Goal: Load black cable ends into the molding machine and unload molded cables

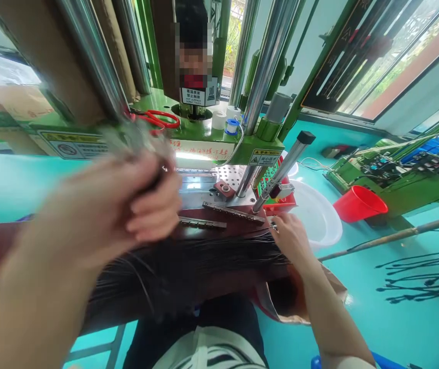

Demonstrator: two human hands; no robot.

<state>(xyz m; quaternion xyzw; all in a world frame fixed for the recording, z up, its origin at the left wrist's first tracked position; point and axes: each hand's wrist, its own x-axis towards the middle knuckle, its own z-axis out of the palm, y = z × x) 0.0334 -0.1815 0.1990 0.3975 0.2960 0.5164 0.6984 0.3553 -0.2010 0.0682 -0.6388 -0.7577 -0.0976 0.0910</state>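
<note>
My left hand is raised in front of the press, its fingers curled closed. Motion smears it, and a greyish blur at its fingertips cannot be made out. My right hand is pinched at the right end of the bench, on the end of a thin black cable with a small shiny metal piece. A bundle of black cables lies along the bench between my hands. Two narrow metal mould strips, one slanted and another nearer, lie behind the cables.
The green press stands ahead, with red-handled scissors and a blue-and-white spool on it. At the right are a white basin, a red bucket and a pole. More black cables hang there.
</note>
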